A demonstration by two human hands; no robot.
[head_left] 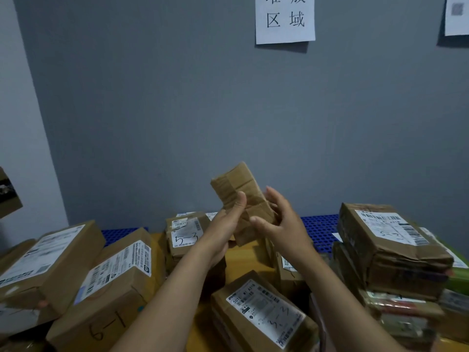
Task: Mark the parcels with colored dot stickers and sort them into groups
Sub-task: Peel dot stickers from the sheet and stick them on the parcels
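I hold a small brown taped parcel (241, 191) up in front of the grey wall, tilted with its top leaning left. My left hand (225, 222) grips its left side, thumb pressed on the front face. My right hand (281, 219) holds its lower right side, thumb across the front and fingers behind. No label or dot sticker shows on the face turned to me. Below lie more parcels: one marked "5-3" (185, 235), one marked "6-1" (111, 288) and one marked "3-3" (264, 313).
A stack of worn parcels (390, 245) rises at the right. More labelled boxes (48, 257) lie at the left. A blue perforated mat (319, 224) runs along the wall behind them. A paper sign (285, 19) hangs on the wall above.
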